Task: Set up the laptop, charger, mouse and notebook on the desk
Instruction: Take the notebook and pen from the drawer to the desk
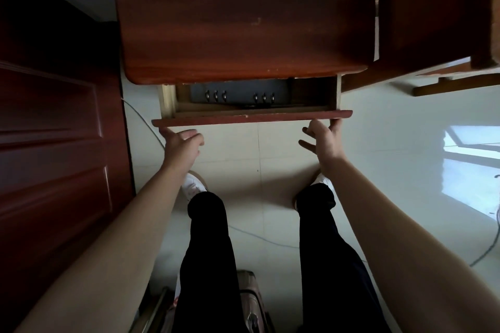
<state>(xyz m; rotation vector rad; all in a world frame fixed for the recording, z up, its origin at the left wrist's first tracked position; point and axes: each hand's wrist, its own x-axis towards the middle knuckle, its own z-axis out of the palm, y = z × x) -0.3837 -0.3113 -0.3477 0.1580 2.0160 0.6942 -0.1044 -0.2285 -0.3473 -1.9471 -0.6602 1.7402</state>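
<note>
While the drawer (251, 118) stands part-way out beneath the table (243, 21) edge, both hands are at its front lip. The left hand (178, 140) touches the lip near the drawer's left end, fingers bent; I cannot tell if it grips. The right hand (324, 140) meets the lip near the drawer's right end, spare fingers splayed wide. The dark ring-bound notebook (240, 92) lies inside the drawer, half under the table's overhang. A door (54, 130) crowds the drawer's left side; pale floor (257, 149) opens out in front of the drawer.
</note>
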